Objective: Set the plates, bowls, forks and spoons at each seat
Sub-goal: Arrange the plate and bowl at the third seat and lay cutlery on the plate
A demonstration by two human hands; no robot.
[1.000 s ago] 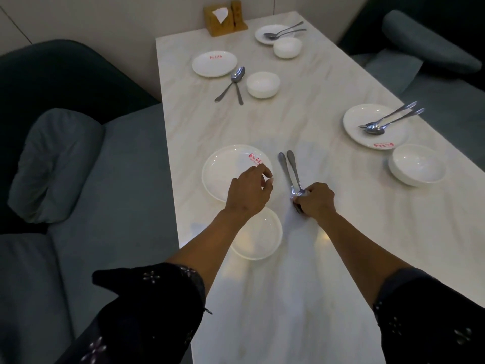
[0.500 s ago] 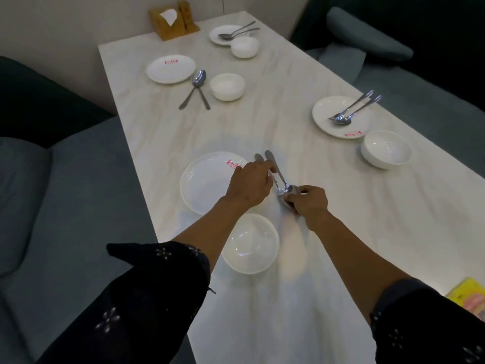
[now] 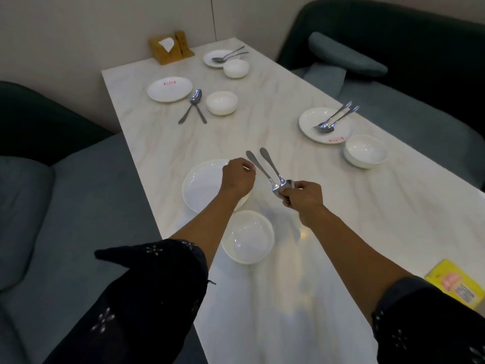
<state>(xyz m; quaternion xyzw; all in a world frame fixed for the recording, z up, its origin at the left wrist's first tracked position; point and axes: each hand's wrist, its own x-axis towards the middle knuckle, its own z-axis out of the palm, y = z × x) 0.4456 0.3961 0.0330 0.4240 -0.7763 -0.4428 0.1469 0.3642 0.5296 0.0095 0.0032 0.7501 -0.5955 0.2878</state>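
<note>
My right hand (image 3: 301, 195) grips a fork and spoon (image 3: 265, 166) by their heads, handles pointing away from me, lifted above the marble table (image 3: 262, 132). My left hand (image 3: 237, 177) hovers over the right rim of the near white plate (image 3: 202, 185), fingers curled beside the cutlery handles; whether it touches the plate I cannot tell. A white bowl (image 3: 248, 236) sits just in front of that plate. Three other seats each hold a plate, bowl and cutlery: far left plate (image 3: 170, 89), far right plate (image 3: 217, 58), right plate (image 3: 325, 124) with its bowl (image 3: 365, 151).
A wooden napkin holder (image 3: 170, 49) stands at the table's far end by the wall. A yellow packet (image 3: 456, 285) lies at the near right edge. Dark teal sofas with cushions (image 3: 346, 56) run along both long sides.
My right hand has lifted the fork and spoon off the table. My left hand has moved along the plate's right rim toward the cutlery handles. The camera has pulled back.
</note>
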